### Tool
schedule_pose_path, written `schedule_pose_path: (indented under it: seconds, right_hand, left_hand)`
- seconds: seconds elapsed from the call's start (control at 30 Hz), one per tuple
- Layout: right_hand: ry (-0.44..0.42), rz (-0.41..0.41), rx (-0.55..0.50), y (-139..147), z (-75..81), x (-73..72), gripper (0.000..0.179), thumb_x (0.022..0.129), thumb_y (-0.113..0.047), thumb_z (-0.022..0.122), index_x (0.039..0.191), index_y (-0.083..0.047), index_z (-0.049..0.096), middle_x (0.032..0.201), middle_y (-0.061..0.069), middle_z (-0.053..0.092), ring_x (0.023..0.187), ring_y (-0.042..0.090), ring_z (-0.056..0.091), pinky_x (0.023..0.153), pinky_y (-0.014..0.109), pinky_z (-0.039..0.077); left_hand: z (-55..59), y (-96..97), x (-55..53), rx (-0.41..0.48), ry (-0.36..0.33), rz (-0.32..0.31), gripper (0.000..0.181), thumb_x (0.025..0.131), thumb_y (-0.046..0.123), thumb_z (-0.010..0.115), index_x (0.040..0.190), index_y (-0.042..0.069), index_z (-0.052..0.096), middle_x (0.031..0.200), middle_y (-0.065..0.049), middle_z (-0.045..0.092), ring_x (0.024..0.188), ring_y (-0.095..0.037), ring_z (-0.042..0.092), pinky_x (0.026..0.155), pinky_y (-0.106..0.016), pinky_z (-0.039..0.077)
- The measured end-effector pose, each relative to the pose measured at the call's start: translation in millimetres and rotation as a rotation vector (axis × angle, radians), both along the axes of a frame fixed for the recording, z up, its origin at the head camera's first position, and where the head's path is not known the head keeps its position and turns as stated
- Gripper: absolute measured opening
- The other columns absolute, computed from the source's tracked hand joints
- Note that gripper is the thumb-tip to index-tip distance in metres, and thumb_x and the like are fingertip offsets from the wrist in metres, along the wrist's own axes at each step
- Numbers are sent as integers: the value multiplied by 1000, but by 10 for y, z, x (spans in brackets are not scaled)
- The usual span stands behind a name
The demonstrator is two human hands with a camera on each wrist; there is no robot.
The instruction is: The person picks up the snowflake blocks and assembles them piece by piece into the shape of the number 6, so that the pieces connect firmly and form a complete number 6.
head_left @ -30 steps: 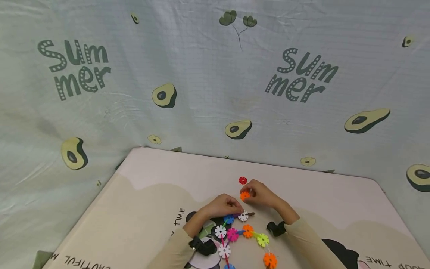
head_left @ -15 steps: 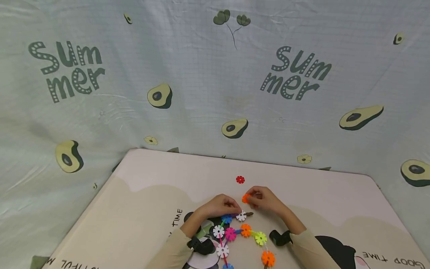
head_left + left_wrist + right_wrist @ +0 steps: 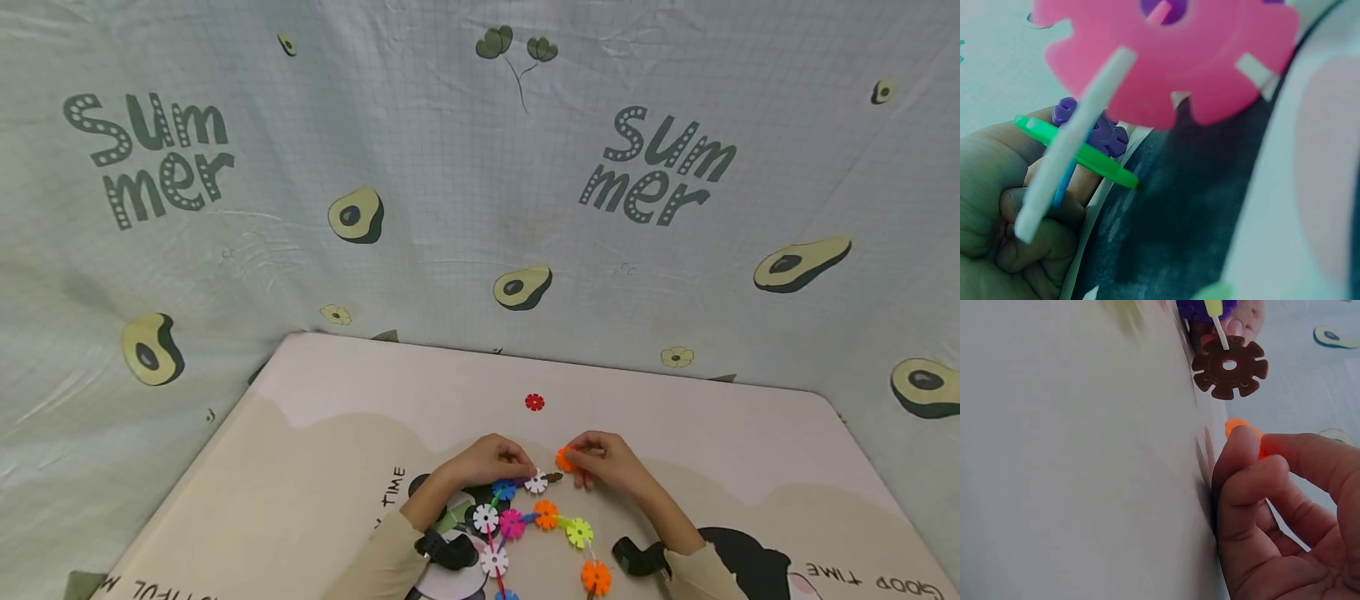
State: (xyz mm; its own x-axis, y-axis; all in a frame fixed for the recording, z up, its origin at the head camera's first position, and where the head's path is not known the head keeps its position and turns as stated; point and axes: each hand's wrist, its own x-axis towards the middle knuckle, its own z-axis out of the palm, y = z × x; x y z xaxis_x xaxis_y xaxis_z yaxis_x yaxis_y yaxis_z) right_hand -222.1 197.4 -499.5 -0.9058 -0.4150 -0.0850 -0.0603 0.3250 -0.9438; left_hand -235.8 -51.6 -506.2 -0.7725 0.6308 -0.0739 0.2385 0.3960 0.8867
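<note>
My left hand [image 3: 487, 462] pinches the end of a chain of notched interlocking discs, at the white disc [image 3: 536, 481] beside a purple disc [image 3: 1107, 134]. A brown disc [image 3: 554, 477] is slotted onto that white one and sticks out to the right; it faces the camera as a brown disc [image 3: 1230, 367] in the right wrist view. Between thumb and forefinger, my right hand [image 3: 607, 461] pinches a loose orange disc [image 3: 565, 458], just right of and beyond the brown one. Fingers cover much of the orange disc in the right wrist view.
The chain runs toward me through a blue disc [image 3: 504, 489], a pink disc [image 3: 512, 523], a yellow-green disc [image 3: 579, 532] and others. A single red disc [image 3: 534, 402] lies farther back on the printed table mat [image 3: 337, 433]. A patterned curtain [image 3: 435, 167] hangs behind the table.
My right hand has come away from beside the red disc, moving right and nearer with the orange disc, to close by the brown disc. The left hand keeps its hold.
</note>
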Motion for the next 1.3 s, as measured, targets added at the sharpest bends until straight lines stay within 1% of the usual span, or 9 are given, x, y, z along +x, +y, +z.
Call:
schedule_pose_path:
  seconds: [0.1, 0.27, 0.43, 0.67, 0.87, 1.03, 1.23, 1.3]
  right_hand:
    - [-40, -6, 5, 52, 8, 40, 28, 96, -16, 62, 105, 11, 61, 66, 9, 64, 51, 11, 55, 52, 23, 48]
    - [-111, -17, 7, 117, -1, 74, 31, 95, -20, 64, 106, 9, 62, 66, 6, 64, 49, 10, 54, 51, 22, 47]
    - [-137, -10, -7, 159, -16, 92, 33, 94, -21, 66, 108, 9, 62, 67, 7, 65, 49, 11, 53, 50, 22, 47]
    - [-172, 23, -40, 151, -5, 108, 34, 94, -17, 66, 111, 12, 62, 72, 7, 67, 51, 10, 54, 51, 21, 47]
    - [-196, -3, -79, 90, -27, 90, 31, 94, -10, 65, 112, 15, 62, 75, 6, 69, 56, 10, 59, 57, 21, 50]
    - [-194, -17, -85, 50, -36, 82, 28, 93, -7, 65, 109, 16, 62, 74, 6, 69, 58, 10, 62, 60, 22, 52]
    - [-190, -22, -77, 20, -17, 71, 26, 92, -6, 65, 107, 15, 62, 76, 7, 69, 58, 10, 63, 61, 23, 53]
    - [-193, -28, -68, 30, -4, 67, 26, 93, -7, 65, 108, 15, 62, 75, 6, 69, 58, 10, 64, 61, 23, 53]
  left_hand:
    - [4, -3, 3, -1, 6, -1, 17, 92, 17, 67, 91, 2, 75, 72, 3, 62, 64, -2, 46, 61, -19, 36]
    - [10, -2, 9, 4, 2, -10, 17, 92, 17, 67, 91, 2, 75, 70, 6, 59, 64, -2, 45, 60, -19, 35]
    - [17, 2, 12, 5, 6, -14, 17, 93, 16, 67, 91, 1, 75, 70, 6, 59, 63, -2, 44, 60, -19, 35]
    - [34, 6, 14, 4, -2, -20, 18, 93, 16, 66, 93, 1, 75, 71, 5, 61, 63, -1, 45, 61, -19, 36]
    - [45, 13, 18, 17, -11, -15, 18, 93, 16, 65, 94, 0, 75, 76, 0, 66, 63, -1, 46, 60, -18, 36]
    - [41, 15, 26, 38, -20, 6, 18, 93, 14, 66, 93, -3, 74, 77, -4, 68, 63, -1, 46, 59, -17, 36]
    - [31, 51, 55, 54, -59, 67, 17, 91, 14, 69, 90, -2, 75, 75, -2, 69, 61, -2, 47, 58, -17, 37]
    - [22, 66, 59, 50, -51, 79, 17, 90, 14, 69, 90, -1, 75, 75, -3, 69, 62, -2, 47, 58, -17, 37]
